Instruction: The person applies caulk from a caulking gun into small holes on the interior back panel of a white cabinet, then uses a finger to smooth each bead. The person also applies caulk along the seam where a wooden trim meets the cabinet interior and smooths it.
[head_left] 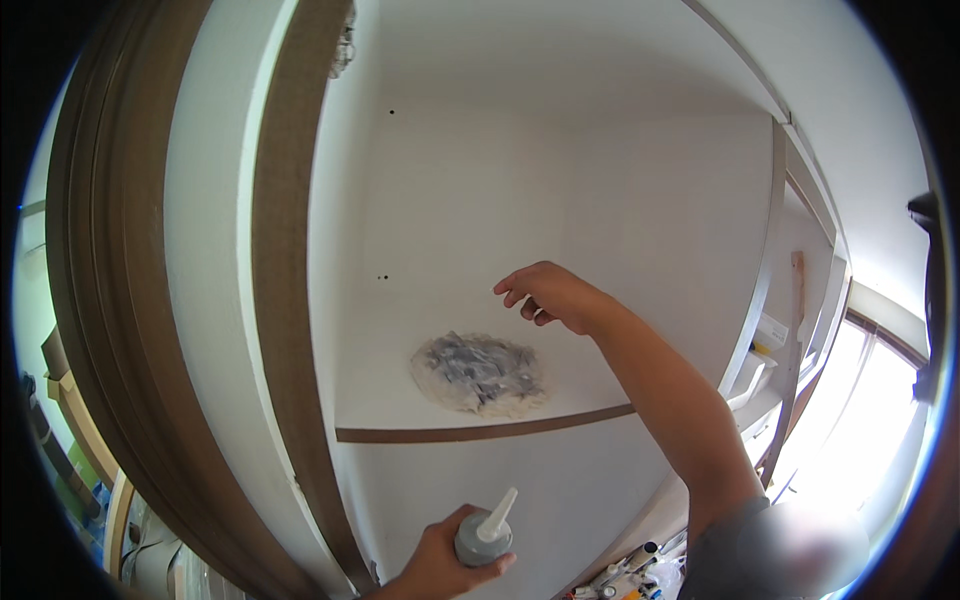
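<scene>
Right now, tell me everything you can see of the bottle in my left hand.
The bottle is grey and looks like plastic, with a rounded top and a slim, whitish nozzle that tapers to its tip. The nozzle points up and a little right in the picture. Your left hand grips the bottle's side, below the shelf edge in view. Its lower part is hidden, and I can't tell how full it is.

The compartment (460, 190) is open at its front; a hand can enter between the brown post (280, 200) at left and the side wall (680, 240) at right. The right forearm (670, 390) crosses the right part of this opening — the left part offers more room. From below, the shelf edge (480, 434) stands in the way, above the left hand (435, 560) and its bottle (482, 547).
</scene>
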